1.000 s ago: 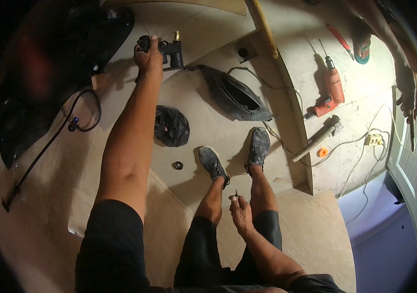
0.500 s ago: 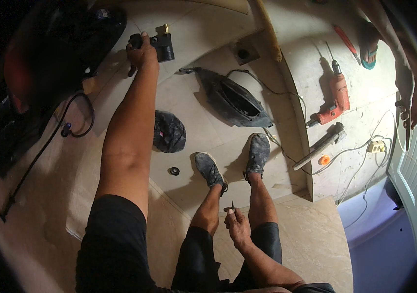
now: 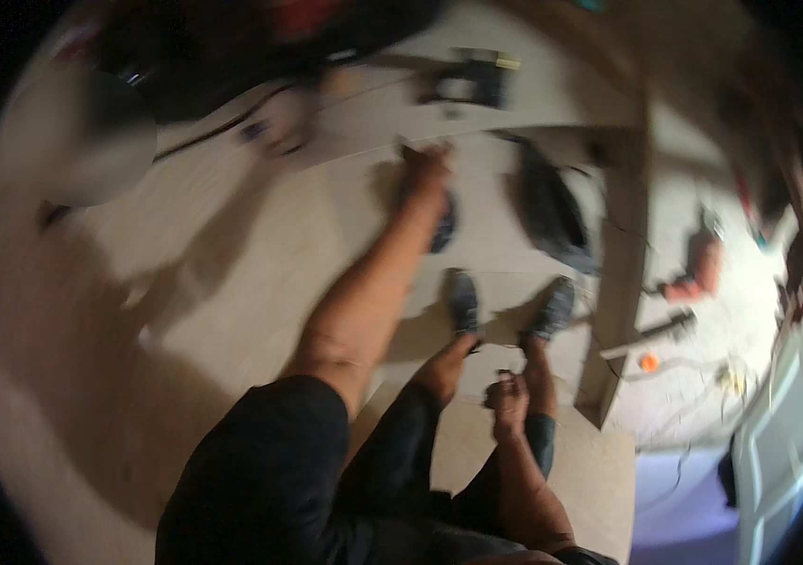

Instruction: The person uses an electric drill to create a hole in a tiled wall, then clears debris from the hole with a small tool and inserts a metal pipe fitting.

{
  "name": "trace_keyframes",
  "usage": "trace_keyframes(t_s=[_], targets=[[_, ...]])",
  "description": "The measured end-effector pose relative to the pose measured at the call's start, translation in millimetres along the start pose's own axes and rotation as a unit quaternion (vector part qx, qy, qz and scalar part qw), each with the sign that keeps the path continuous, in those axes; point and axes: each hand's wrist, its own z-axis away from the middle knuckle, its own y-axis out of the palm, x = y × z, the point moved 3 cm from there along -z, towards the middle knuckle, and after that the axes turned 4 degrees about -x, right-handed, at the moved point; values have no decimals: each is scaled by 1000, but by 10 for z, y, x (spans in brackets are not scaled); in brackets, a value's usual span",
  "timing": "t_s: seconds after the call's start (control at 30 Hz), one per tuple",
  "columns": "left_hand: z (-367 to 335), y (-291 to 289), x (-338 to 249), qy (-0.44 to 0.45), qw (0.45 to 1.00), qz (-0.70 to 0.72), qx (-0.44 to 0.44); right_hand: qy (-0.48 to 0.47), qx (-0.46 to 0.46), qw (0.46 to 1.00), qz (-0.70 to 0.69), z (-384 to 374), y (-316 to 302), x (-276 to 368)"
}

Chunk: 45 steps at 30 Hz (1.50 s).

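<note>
My left hand, smeared by motion, reaches out over the floor with its fingers apart, and nothing shows in it. Beyond it on the floor lies a black boxy device with a brass fitting, apart from the hand. Partly hidden behind my left hand is a crumpled black plastic bag. My right hand is closed near my right knee around a small dark pointed piece, which is blurred. A dark open-topped pouch lies ahead of my shoes.
On the raised ledge at right lie a red drill, a hammer, an orange ring and a pale power socket with cords. Another person's arm and hand show at far right. Dark bulky things stand at upper left.
My left hand has let go of the black device and drawn back toward me. The view has swung left. My right hand keeps its closed hold near my knee.
</note>
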Motion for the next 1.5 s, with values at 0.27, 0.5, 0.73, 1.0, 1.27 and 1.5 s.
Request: trace_keyframes(t_s=[0.27, 0.5, 0.73, 1.0, 1.27, 1.5], targets=[[3045, -3988, -719, 50, 935, 93, -339, -128, 104, 971, 174, 997, 509, 944], [4601, -5257, -2110, 47, 886, -23, -461, -346, 390, 840, 148, 3432, 2578, 2159], [5606, -5979, -2099, 40, 881, -41, -469, -312, 547, 710, -316, 4331, 2384, 2676], [5325, -6250, -1988, 214, 795, -440, -357, -343, 455, 684, 456, 3989, 3245, 291], [5236, -6238, -2393, 198, 685, -594, -372, -398, 41, 774, 491, 2681, 1323, 56], [5113, -6478, -2561, 166, 650, -617, -411, -456, 17, 776, 435, 2396, 738, -392]])
